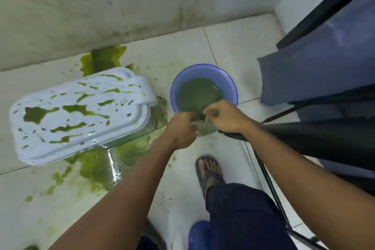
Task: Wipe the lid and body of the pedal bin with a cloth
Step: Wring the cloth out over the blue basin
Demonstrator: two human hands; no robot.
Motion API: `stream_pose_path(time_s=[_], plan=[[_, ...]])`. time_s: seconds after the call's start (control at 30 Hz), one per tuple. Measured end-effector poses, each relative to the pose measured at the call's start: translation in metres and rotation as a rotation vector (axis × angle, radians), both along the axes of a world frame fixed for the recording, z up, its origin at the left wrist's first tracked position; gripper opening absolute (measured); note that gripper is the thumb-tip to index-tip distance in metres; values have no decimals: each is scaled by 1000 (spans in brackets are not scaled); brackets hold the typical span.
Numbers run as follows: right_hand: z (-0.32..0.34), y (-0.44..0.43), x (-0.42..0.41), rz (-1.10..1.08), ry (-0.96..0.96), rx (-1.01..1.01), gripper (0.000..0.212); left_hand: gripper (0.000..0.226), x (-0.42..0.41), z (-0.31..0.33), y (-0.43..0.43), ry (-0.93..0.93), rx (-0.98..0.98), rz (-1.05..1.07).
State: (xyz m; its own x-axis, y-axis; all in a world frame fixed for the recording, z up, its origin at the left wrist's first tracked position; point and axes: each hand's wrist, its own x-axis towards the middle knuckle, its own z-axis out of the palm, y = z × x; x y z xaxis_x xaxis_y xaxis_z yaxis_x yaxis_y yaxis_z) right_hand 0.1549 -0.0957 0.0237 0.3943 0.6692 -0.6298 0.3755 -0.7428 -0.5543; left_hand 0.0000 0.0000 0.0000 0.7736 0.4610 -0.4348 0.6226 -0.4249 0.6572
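- Pale tiled floor (pixel 233 46) meets a stained, light wall (pixel 101 6) at the top of the head view; this is the only view
- pedal bin (pixel 81 115) stands on the floor to your left, near the wall, seen from above, so you get mostly its white lid (pixel 113 87)
- lid is down and streaked all over with green smears and blotches; of the body only a sliver shows under the lid's right edge
- green spill (pixel 95 164) is pooled on the tiles around the bin, wet and shiny in front of it, with more of it by the wall behind
- blue basin (pixel 227 81) sits on the floor just right of the bin, holding murky green water (pixel 198 93)
- your left hand (pixel 180 130) is at the basin's near rim, fingers curled in, gripping the cloth (pixel 207 130)
- your right hand (pixel 223 115) is just beside it over the near rim, fingertips pinching the same cloth
- cloth is green-stained and bunched between both hands, and its lower part hangs below them
- your foot in a sandal (pixel 209 168) is planted below the hands, dark trouser leg behind it
- dark fabric-covered furniture (pixel 314 67) and a black metal frame (pixel 269 178) fill the right side
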Motion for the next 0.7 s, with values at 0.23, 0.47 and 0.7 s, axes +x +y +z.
stream_pose_path(time_s=[0.23,0.47,0.7], plan=[[-142,-15,19,259,-108,-176,43,47,17,-151,-1,160,354,-272],[-162,-17,31,245,-145,-44,31,23,22,-158,-8,137,488,-289],[-53,-3,22,424,2,85,29,19,-40,-67,-34,-52,240,74]])
